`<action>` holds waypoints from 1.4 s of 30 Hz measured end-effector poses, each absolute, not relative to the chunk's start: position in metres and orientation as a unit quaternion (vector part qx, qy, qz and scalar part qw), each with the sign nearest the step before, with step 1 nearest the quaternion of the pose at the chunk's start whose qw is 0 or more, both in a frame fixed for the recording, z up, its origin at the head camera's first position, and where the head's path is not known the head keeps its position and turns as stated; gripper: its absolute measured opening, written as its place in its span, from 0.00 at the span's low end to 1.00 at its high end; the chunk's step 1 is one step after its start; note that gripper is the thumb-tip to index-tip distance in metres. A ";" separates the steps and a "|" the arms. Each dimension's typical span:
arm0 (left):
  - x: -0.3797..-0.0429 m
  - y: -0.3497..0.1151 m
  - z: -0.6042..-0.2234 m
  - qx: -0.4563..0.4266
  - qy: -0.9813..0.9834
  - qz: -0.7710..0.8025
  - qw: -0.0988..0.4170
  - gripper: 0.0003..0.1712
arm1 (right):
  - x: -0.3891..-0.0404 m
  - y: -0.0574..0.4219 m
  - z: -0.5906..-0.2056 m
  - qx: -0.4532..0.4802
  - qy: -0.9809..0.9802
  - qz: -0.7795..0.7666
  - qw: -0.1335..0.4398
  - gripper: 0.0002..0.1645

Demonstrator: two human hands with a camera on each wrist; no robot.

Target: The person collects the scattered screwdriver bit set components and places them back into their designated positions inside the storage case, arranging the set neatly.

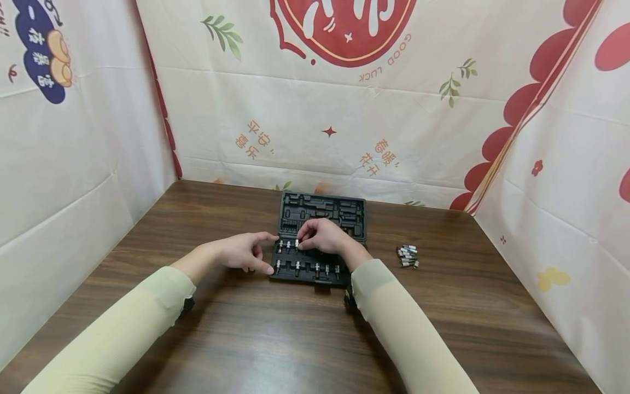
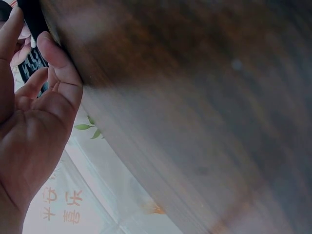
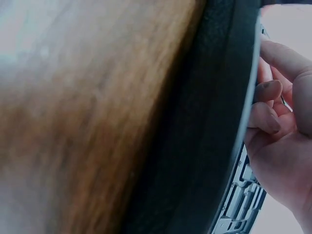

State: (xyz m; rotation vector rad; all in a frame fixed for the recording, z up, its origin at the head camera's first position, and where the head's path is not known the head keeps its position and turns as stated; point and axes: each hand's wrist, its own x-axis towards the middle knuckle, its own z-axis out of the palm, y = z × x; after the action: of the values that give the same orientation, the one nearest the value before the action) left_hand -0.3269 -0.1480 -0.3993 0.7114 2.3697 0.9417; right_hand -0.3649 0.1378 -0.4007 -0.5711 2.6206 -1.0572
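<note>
An opened black tool case (image 1: 306,278) lies on the table, its lid tilted back and its moulded slots showing. Several small silver socket bits (image 1: 297,267) sit in the near half, some along the front and others farther back. My right hand (image 1: 325,236) reaches over the case and pinches a silver socket bit (image 1: 297,244) between thumb and fingers in the back row. At the case's left edge, my left hand (image 1: 241,253) rests with forefinger and thumb spread, fingertips at two corners. In the right wrist view, the right fingers (image 3: 268,117) are curled and the bit is hidden.
A small pile of silver socket bits (image 1: 407,255) lies on the brown wooden table (image 1: 467,306) to the right of the case. Printed cloth (image 1: 315,98) hangs around the table's back and sides. A dark object (image 1: 349,301) shows beside the right sleeve.
</note>
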 end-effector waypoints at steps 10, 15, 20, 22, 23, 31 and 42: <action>-0.325 -0.148 -0.399 0.258 0.871 0.339 0.244 0.53 | -0.366 0.139 -0.403 -0.217 0.900 -0.358 0.120 0.10; -0.326 -0.148 -0.398 0.259 0.872 0.337 0.244 0.53 | -0.367 0.137 -0.403 -0.214 0.906 -0.348 0.110 0.10; -0.326 -0.149 -0.397 0.256 0.873 0.335 0.246 0.53 | -0.370 0.136 -0.402 -0.208 0.907 -0.350 0.110 0.16; -0.326 -0.148 -0.397 0.257 0.872 0.336 0.246 0.53 | -0.371 0.138 -0.402 -0.211 0.907 -0.346 0.109 0.19; -0.326 -0.148 -0.397 0.257 0.871 0.337 0.247 0.53 | -0.372 0.139 -0.402 -0.215 0.908 -0.343 0.108 0.19; -0.326 -0.147 -0.397 0.254 0.874 0.333 0.246 0.53 | -0.378 0.150 -0.397 -0.251 0.913 -0.310 0.087 0.22; -0.329 -0.146 -0.399 0.256 0.870 0.337 0.252 0.53 | -0.379 0.143 -0.399 -0.246 0.932 -0.249 0.094 0.29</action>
State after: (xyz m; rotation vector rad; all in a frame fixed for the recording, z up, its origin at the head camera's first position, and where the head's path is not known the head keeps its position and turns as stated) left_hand -0.3293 -0.1459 -0.3989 0.6967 2.3672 0.9169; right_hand -0.3786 0.1435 -0.3995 -0.7291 2.7657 -0.7390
